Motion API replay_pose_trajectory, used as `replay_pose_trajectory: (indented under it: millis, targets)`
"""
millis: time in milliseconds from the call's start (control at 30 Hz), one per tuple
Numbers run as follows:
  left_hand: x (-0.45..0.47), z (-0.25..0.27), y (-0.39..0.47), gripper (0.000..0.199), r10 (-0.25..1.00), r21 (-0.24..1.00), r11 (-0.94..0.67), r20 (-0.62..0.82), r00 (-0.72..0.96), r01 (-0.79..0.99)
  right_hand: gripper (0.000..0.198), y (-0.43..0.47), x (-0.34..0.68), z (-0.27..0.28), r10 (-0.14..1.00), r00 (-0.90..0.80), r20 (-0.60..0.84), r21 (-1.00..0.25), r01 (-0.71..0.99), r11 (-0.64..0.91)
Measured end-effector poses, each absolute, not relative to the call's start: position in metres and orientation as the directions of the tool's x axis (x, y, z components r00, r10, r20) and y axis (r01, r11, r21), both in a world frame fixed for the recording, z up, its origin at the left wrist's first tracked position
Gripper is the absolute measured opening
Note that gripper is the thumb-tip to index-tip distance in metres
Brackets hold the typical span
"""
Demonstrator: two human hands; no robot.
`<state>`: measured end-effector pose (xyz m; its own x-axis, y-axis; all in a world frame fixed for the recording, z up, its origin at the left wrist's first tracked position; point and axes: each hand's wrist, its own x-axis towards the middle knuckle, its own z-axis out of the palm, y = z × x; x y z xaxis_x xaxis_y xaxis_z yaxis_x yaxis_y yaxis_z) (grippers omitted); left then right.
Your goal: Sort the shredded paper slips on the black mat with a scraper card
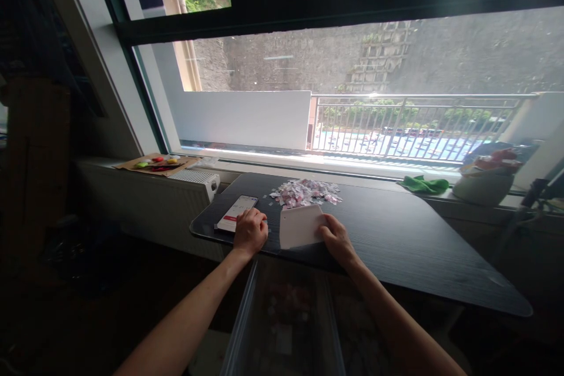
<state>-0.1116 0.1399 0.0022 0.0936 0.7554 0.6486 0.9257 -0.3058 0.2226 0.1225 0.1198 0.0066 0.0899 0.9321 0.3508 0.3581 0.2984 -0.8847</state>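
My right hand (338,239) grips the right edge of a flat white rectangular panel (302,227) with a small dark hole near one corner. The panel is tilted above the near part of the dark table (396,235). My left hand (252,231) is closed, its fingers curled down; whatever they may hold is hidden. Beside it, a smartphone (238,211) with a lit white screen and a red bar lies on the table, its lower corner partly behind the hand. Just beyond the panel spreads a heap of small pale and pinkish paper pieces (304,192), with a few scattered toward my left hand.
Below the table's front edge stands a clear plastic bin (251,311) with dim contents. A radiator (196,181) and a brown board (154,164) with colourful items are at the left. On the right sill sit a green cloth (425,185) and a pale sack-like container (484,185).
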Motion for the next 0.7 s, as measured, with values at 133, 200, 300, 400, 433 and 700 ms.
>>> replay_pose_trajectory:
  millis: [133, 200, 300, 400, 433, 700]
  targets:
    - [-0.113, 0.002, 0.139, 0.025, 0.746, 0.245, -0.323, 0.661, 0.087, 0.914, 0.029, 0.122, 0.123, 0.005, 0.937, 0.063, 0.344, -0.897, 0.318, 0.308]
    - [-0.114, 0.002, 0.140, 0.031, 0.714, 0.272, -0.334, 0.698, 0.054, 0.903, 0.028, 0.128, 0.121, 0.003, 0.936, 0.080, 0.342, -0.911, 0.272, 0.309]
    - [-0.117, 0.000, 0.142, 0.037, 0.650, 0.328, -0.336, 0.759, -0.034, 0.883, 0.025, 0.145, 0.108, 0.001, 0.937, 0.074, 0.342, -0.924, 0.208, 0.321]
    - [-0.120, -0.002, 0.145, 0.038, 0.601, 0.368, -0.354, 0.794, -0.092, 0.860, 0.019, 0.164, 0.087, 0.001, 0.932, 0.032, 0.361, -0.909, 0.233, 0.344]
    - [-0.120, -0.003, 0.146, 0.038, 0.590, 0.377, -0.359, 0.801, -0.106, 0.854, 0.017, 0.170, 0.079, 0.002, 0.927, 0.044, 0.372, -0.898, 0.270, 0.347]
    - [-0.123, -0.007, 0.151, 0.037, 0.578, 0.401, -0.346, 0.803, -0.144, 0.848, 0.009, 0.181, 0.077, -0.001, 0.920, -0.103, 0.377, -0.841, 0.377, 0.387]
